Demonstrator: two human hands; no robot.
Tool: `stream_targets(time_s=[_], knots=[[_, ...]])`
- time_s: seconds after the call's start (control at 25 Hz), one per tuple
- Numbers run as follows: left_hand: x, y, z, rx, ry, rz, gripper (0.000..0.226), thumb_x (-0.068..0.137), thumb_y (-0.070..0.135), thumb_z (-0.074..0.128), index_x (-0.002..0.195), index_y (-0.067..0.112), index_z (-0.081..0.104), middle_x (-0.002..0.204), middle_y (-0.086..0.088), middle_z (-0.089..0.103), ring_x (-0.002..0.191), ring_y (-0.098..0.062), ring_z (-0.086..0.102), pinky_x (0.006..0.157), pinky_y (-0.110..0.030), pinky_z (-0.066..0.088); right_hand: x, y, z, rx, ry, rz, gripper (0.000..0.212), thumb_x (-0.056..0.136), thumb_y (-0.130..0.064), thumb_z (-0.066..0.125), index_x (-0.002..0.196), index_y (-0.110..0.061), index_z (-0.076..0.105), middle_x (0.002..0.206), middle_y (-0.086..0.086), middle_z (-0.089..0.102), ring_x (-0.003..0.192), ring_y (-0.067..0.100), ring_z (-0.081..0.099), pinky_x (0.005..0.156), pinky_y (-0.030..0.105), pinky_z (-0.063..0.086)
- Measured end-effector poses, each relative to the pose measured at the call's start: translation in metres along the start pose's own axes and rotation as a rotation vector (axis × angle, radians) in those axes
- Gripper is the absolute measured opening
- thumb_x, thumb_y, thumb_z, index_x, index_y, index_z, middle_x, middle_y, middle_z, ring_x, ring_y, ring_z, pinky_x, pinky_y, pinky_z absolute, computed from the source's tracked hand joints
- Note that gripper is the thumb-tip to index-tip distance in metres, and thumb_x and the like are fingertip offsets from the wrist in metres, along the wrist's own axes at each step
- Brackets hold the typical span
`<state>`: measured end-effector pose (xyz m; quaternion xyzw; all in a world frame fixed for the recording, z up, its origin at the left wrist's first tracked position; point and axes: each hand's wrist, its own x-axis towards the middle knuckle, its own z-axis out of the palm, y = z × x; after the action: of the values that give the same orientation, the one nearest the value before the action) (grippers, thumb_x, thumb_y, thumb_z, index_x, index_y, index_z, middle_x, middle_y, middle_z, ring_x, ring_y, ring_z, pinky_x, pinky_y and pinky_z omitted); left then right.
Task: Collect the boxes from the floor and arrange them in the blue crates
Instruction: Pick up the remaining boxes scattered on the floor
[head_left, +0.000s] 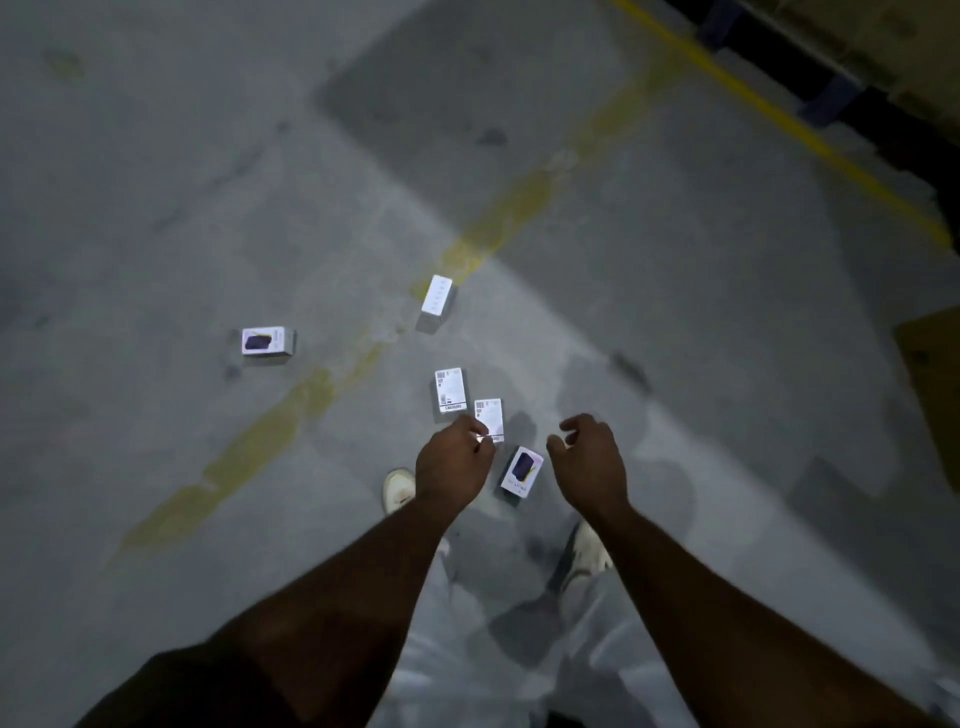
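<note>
Head view looks down on a grey concrete floor (156, 208) crossed by a worn yellow line (291, 410), with five small white boxes scattered on it. Farthest off, one box (436, 295) stands on its edge just beside the yellow line; well to the left lies a box with a dark picture (264, 341) facing up. Nearer the person, two label-up boxes lie almost corner to corner: the upper labelled box (450, 389) and the lower labelled box (489, 419). Another picture-side-up box (522, 472) lies between the two hands. Both arms reach forward. The left hand (453, 465) has its fingers curled, its fingertips at the lower labelled box's near edge; whether it actually grips the box I cannot tell. The right hand (589, 460) hangs loosely curled and holds nothing. Pale shoes (399, 489) show below the hands.
</note>
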<state>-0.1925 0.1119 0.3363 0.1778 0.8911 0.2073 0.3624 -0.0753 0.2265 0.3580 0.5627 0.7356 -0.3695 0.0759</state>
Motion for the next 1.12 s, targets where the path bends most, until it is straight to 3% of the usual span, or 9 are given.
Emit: stream_targets(time_s=[0.2,0.36,0.48,0.64,0.84,0.92,1.04,1.12], knots=[[0.123,-0.035,0.094,-0.023,-0.016,-0.198,0.022,0.094,0.031,0.054,0.102,0.017,0.069,0.104,-0.004,0.073,0.102,-0.026,0.066,0.086,-0.031,0.049,0.116,0.05,0.097,0.007,-0.109,0.088,0.025,0.086,-0.023,0.063,0.108,-0.011,0.063,0.104,0.012,0.063,0.099,0.028,0.061,0.084,0.033,0.045],[0.23,-0.09,0.207,-0.017,0.001,-0.337,0.035,0.092,0.04,0.057,0.115,0.014,0.067,0.121,-0.004,0.065,0.115,-0.023,0.061,0.095,-0.028,0.044,0.229,0.106,0.192,-0.029,-0.202,0.11,0.038,0.087,-0.033,0.064,0.117,-0.011,0.058,0.114,0.012,0.057,0.106,0.028,0.059,0.089,0.032,0.043],[0.285,-0.121,0.283,-0.085,-0.017,-0.45,0.057,0.087,0.046,0.066,0.126,0.006,0.057,0.128,-0.013,0.058,0.119,-0.03,0.058,0.099,-0.036,0.046,0.287,0.156,0.254,-0.109,-0.237,0.2,0.051,0.086,-0.039,0.066,0.124,-0.009,0.051,0.122,0.015,0.053,0.114,0.033,0.054,0.092,0.034,0.043],[0.332,-0.14,0.344,-0.107,0.078,-0.598,0.083,0.075,0.05,0.077,0.136,0.007,0.039,0.136,-0.015,0.048,0.127,-0.034,0.048,0.103,-0.044,0.043,0.318,0.212,0.318,-0.167,-0.287,0.395,0.061,0.086,-0.042,0.065,0.129,-0.005,0.042,0.132,0.021,0.047,0.122,0.038,0.048,0.098,0.039,0.042],[0.351,-0.166,0.387,-0.149,0.271,-0.61,0.092,0.06,0.046,0.088,0.13,0.013,0.038,0.13,-0.009,0.05,0.121,-0.029,0.052,0.095,-0.044,0.051,0.314,0.245,0.367,-0.168,-0.343,0.487,0.08,0.077,-0.05,0.076,0.134,-0.011,0.036,0.134,0.018,0.043,0.124,0.036,0.047,0.094,0.039,0.045],[0.347,-0.176,0.385,-0.193,0.233,-0.528,0.09,0.061,0.047,0.086,0.131,0.016,0.039,0.127,-0.006,0.051,0.118,-0.026,0.053,0.093,-0.042,0.052,0.31,0.249,0.376,-0.128,-0.35,0.493,0.08,0.075,-0.047,0.078,0.133,-0.011,0.035,0.133,0.017,0.043,0.122,0.036,0.049,0.094,0.039,0.046],[0.339,-0.196,0.366,-0.406,0.139,-0.457,0.085,0.062,0.053,0.08,0.132,0.023,0.041,0.125,0.0,0.055,0.114,-0.02,0.056,0.091,-0.041,0.055,0.314,0.235,0.369,-0.042,-0.209,0.438,0.078,0.076,-0.046,0.076,0.131,-0.008,0.037,0.132,0.017,0.043,0.121,0.034,0.047,0.095,0.037,0.043],[0.335,-0.206,0.341,-0.557,0.081,-0.43,0.075,0.068,0.054,0.074,0.132,0.024,0.047,0.122,-0.001,0.06,0.109,-0.018,0.063,0.085,-0.039,0.059,0.328,0.211,0.354,0.166,-0.151,0.325,0.069,0.073,-0.031,0.079,0.125,-0.007,0.04,0.126,0.013,0.045,0.111,0.024,0.051,0.086,0.03,0.046]])
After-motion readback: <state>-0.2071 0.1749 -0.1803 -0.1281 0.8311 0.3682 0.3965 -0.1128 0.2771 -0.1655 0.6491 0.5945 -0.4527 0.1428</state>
